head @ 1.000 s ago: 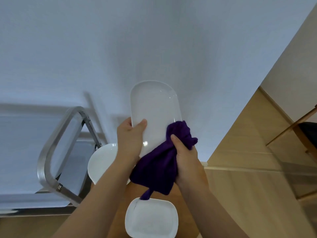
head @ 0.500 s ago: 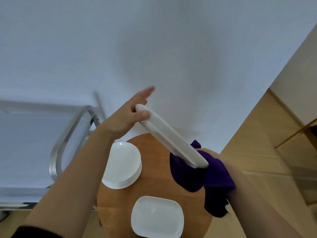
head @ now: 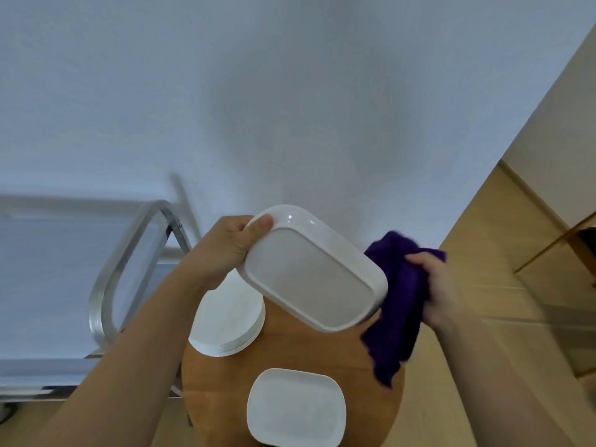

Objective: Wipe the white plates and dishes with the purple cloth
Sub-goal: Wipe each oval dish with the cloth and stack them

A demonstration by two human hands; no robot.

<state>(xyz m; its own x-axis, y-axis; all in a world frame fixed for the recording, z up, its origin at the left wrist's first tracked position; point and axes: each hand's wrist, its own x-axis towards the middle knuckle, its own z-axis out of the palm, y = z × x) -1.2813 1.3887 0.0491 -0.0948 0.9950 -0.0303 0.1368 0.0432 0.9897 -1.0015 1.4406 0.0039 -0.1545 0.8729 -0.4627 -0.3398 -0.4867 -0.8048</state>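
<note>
Head view: the oblong white dish (head: 311,279) has been flipped since a second ago, so its underside now faces up above the round wooden table (head: 290,353). The left hand (head: 225,250) pinches its far end. The right hand (head: 442,285) grips the purple cloth (head: 396,304) against the near-right end. The back is probably next for wiping.

I count one oblong dish (head: 314,279), one purple cloth (head: 398,304), one plate stack (head: 225,321) and one square plate (head: 295,408) beside that stack
</note>
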